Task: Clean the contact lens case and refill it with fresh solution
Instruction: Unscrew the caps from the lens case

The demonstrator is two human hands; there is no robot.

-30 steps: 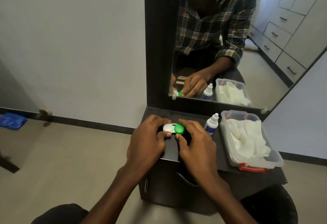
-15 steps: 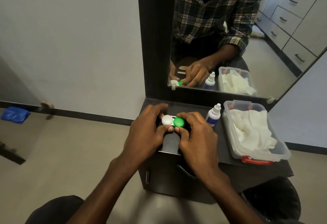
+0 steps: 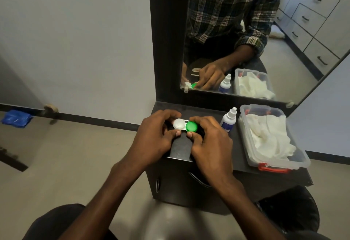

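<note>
The contact lens case (image 3: pixel 185 125) has a white cap on the left and a green cap on the right, both in place. It is held over the dark cabinet top (image 3: pixel 181 147). My left hand (image 3: pixel 153 139) grips the white-capped side, thumb under it. My right hand (image 3: pixel 210 141) grips the green-capped side the same way. A small solution bottle (image 3: pixel 228 120), white with a blue label and a capped nozzle, stands upright just right of my right hand.
A clear plastic bin (image 3: pixel 295 156) with white tissues and a red latch sits at the cabinet's right. A mirror (image 3: pixel 246 36) in a black frame rises behind the cabinet. A blue cloth (image 3: pixel 16 118) lies on the floor at far left.
The view has tilted down and the hands sit slightly higher in the frame. Both hands keep hold of the case and both caps stay on.
</note>
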